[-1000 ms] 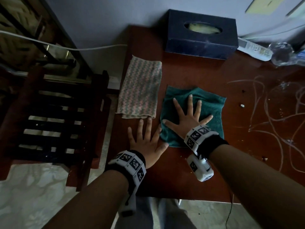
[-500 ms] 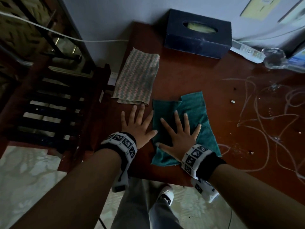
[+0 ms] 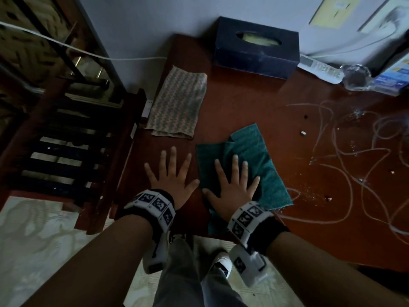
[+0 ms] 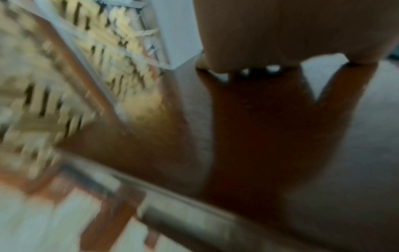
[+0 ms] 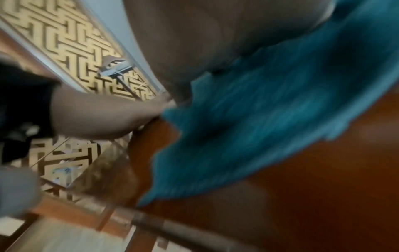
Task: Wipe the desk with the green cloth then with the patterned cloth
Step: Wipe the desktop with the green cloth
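The green cloth point(image 3: 256, 151) lies rumpled on the dark red desk point(image 3: 254, 103), near its front edge. My right hand point(image 3: 232, 182) presses flat on it with straight, spread fingers. The right wrist view shows that cloth point(image 5: 280, 119) blurred under the palm. My left hand point(image 3: 170, 173) rests flat on the bare wood just left of the cloth, fingers spread. The patterned cloth point(image 3: 177, 105) lies folded by the desk's left edge, beyond the left hand. White smears and crumbs point(image 3: 354, 165) mark the desk to the right.
A dark tissue box point(image 3: 256, 52) stands at the back against the wall. A white remote point(image 3: 321, 67), a glass object point(image 3: 356, 78) and a blue box point(image 3: 394, 78) sit at the back right. A dark wooden chair point(image 3: 66, 147) stands left of the desk.
My right hand has dragged the green cloth toward me to the desk's front edge, and the cloth has turned and rumpled. My left hand stayed flat on the wood beside it.
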Motion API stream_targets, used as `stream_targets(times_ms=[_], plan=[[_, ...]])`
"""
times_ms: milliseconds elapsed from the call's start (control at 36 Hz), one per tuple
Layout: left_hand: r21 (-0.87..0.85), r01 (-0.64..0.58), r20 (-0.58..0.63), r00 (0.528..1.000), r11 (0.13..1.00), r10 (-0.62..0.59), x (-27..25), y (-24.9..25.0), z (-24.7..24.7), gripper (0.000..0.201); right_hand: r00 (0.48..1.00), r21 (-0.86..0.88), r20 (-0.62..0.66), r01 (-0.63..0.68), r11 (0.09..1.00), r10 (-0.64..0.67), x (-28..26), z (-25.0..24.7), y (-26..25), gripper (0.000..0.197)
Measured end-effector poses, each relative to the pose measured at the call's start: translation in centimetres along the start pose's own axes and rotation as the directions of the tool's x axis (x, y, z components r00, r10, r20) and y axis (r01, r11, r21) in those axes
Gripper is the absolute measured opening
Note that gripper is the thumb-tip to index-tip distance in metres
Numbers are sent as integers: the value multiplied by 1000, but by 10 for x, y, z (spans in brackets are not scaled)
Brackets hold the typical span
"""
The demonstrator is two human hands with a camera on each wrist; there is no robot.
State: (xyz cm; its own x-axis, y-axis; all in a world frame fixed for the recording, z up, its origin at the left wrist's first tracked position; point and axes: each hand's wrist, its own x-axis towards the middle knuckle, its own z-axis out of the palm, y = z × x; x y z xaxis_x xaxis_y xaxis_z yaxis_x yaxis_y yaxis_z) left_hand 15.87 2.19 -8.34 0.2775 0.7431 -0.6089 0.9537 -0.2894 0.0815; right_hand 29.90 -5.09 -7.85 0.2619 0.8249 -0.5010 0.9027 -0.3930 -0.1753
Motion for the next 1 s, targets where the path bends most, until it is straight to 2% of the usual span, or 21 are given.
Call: stream_targets(times_ms=[139, 306, 500, 722, 833, 889, 944, 1000], plan=[[0, 12, -18, 1000, 1000, -12, 2, 2, 3, 71, 994, -15, -23, 102, 995, -102, -3, 17, 10, 74], [7, 19, 4, 1000, 1000, -19, 4, 0, 2, 73, 961, -53, -104, 254, 966, -258, -16, 26, 30, 71], [-40, 14, 5, 1000, 999, -14, 5, -3, 2, 74, 926, -63, -175, 329, 942, -335, -34, 36, 53, 67], [-41, 10, 8, 1000, 999, -10, 5, -2, -1, 73, 915, -143, -105, 374, 916, -390, -43, 32, 89, 68], [-38, 2, 50, 999, 999, 0, 3, -1, -5, 73, 893, -217, -57, 425, 879, -446, -41, 26, 110, 69], [-34, -8, 75, 997, 999, 11, 2, -1, -9, 73, 887, -217, -51, 439, 872, -459, -42, 24, 114, 70], [-37, -14, 95, 995, 999, 17, 1, -1, -11, 73, 896, -147, -98, 418, 897, -434, -45, 22, 109, 70], [-31, -17, 107, 994, 999, 21, 0, -1, -12, 72, 940, 11, -176, 298, 954, -292, -51, 21, 92, 67]])
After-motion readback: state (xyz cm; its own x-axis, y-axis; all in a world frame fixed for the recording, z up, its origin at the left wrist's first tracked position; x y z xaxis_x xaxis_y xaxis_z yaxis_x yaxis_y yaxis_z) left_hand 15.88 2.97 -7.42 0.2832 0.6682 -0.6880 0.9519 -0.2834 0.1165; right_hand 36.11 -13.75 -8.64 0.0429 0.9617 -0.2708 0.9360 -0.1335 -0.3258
